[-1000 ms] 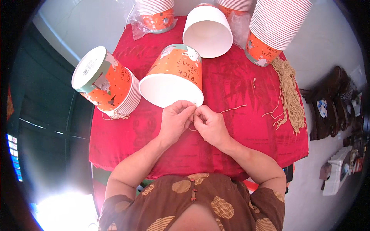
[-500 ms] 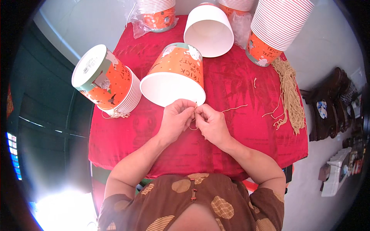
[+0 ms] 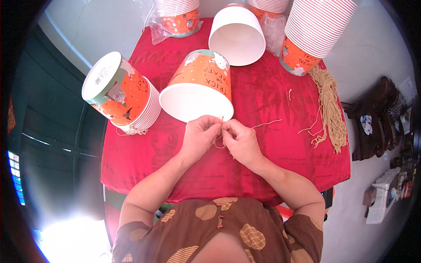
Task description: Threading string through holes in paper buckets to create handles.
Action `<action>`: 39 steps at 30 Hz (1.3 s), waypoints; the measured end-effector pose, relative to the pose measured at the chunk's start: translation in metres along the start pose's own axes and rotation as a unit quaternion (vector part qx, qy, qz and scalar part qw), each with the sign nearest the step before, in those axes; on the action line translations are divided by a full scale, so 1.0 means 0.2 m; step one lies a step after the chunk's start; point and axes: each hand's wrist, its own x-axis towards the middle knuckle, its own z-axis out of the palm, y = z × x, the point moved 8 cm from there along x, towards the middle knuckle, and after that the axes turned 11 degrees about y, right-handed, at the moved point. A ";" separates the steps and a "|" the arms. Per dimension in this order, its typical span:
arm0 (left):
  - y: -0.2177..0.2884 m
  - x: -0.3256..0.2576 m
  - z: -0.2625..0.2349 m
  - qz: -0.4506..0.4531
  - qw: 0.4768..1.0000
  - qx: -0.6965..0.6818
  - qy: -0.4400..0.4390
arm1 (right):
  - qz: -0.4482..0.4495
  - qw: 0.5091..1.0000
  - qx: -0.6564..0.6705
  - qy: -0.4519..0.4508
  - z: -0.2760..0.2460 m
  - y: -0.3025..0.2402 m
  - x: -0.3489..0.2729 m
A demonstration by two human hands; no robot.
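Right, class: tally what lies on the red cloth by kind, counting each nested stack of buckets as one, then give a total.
Single paper buckets lying on their sides: 2
Nested stacks of paper buckets: 4
Bundles of tan string: 1
String pieces pinched by both hands: 1
Total: 8

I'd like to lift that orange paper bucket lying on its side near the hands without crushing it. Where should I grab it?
Probably at the closed base end of the orange bucket, coming from the far side. It lies tipped with its wide white mouth toward the left hand and right hand, which crowd the rim with the string; the base looks stiffer.
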 end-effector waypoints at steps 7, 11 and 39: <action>0.02 0.00 0.01 0.065 0.997 0.046 -0.017 | -0.041 0.999 -0.017 0.026 -0.02 -0.01 0.01; 0.02 0.01 0.01 0.102 0.992 0.067 -0.020 | -0.061 0.997 -0.027 0.030 -0.03 -0.03 0.01; 0.06 0.01 0.01 0.153 0.975 0.157 -0.019 | -0.191 0.971 -0.129 0.057 -0.07 -0.12 0.01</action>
